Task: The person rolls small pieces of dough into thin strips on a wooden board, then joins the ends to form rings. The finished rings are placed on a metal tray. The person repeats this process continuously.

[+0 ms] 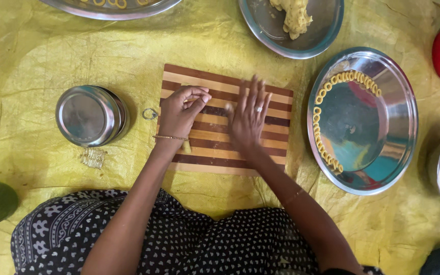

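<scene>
At the centre of the frame, the right hand (249,118) lay flat with fingers spread on the striped brown-and-cream wooden cutting board (276,125). The left hand (182,111), fingertips pinched together, rested on the board's left part; what it pinched could not be told. A round steel plate (398,127) ringed with small yellow dough loops (350,77) sat at the right.

Both hands on board (215,133); tin (91,115) left of it, plate (398,91) right, dough bowl (327,30) behind.

Bare striped cutting board (276,102) was left open just beyond the flat right hand (248,119). Passage to that hand's right was blocked by the steel plate (406,137); left of the pinched left hand (179,112), a steel tin (90,114) and small ring (149,113) were found.
</scene>
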